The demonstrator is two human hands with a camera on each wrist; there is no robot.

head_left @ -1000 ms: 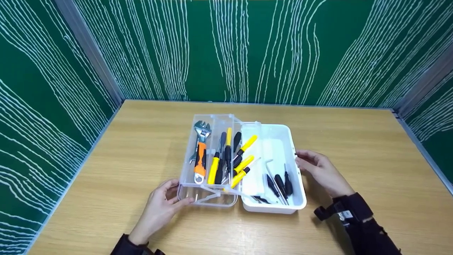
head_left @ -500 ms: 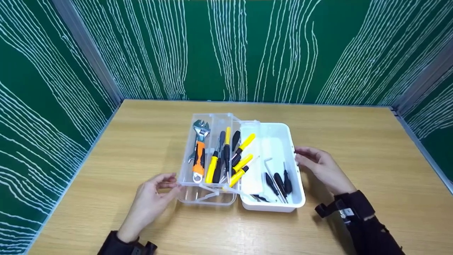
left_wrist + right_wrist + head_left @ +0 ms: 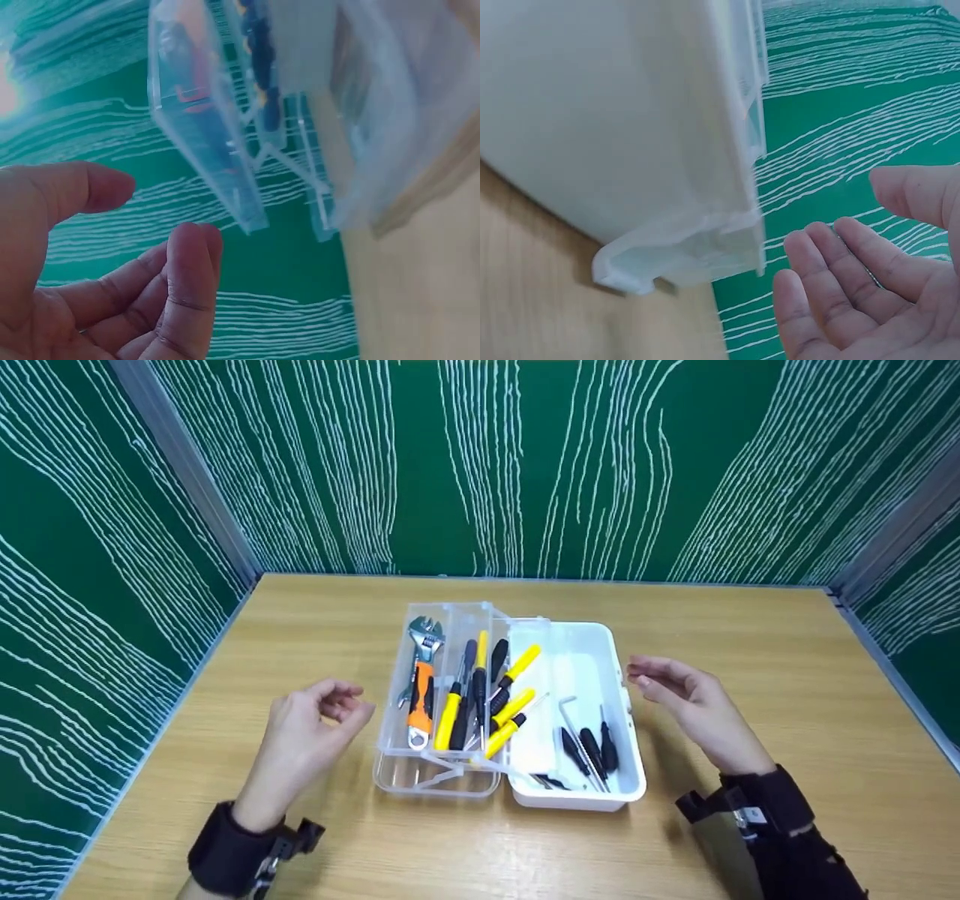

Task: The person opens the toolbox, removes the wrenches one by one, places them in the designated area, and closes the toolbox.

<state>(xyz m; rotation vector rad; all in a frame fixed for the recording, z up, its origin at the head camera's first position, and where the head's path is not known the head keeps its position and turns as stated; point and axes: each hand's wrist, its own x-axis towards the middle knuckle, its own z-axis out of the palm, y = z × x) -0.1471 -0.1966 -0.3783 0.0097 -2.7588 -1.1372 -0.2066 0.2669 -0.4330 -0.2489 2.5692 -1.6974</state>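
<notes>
An opened toolbox has a white base (image 3: 589,649) on the right and clear trays (image 3: 401,697) folded out to the left. An adjustable wrench (image 3: 423,694) with an orange handle lies in the leftmost tray. Beside it are several yellow-and-black screwdrivers (image 3: 450,716). The base holds a hex key (image 3: 570,720) and black-handled tools (image 3: 608,750). My left hand (image 3: 304,739) is raised left of the trays, apart from them; the left wrist view shows a gap between thumb and fingers (image 3: 191,292). Just off the base's right wall, my right hand (image 3: 705,712) is empty, its fingers (image 3: 825,281) loosely bent.
The toolbox stands near the middle of a wooden table (image 3: 322,630). Green panels (image 3: 427,472) with white wavy lines enclose the back and both sides. In the right wrist view, a white latch (image 3: 675,259) juts from the base's side.
My left hand has let go of the clear lower lid and moved up and left. My right hand has come off the base's right edge, slightly to the right. The toolbox looks still.
</notes>
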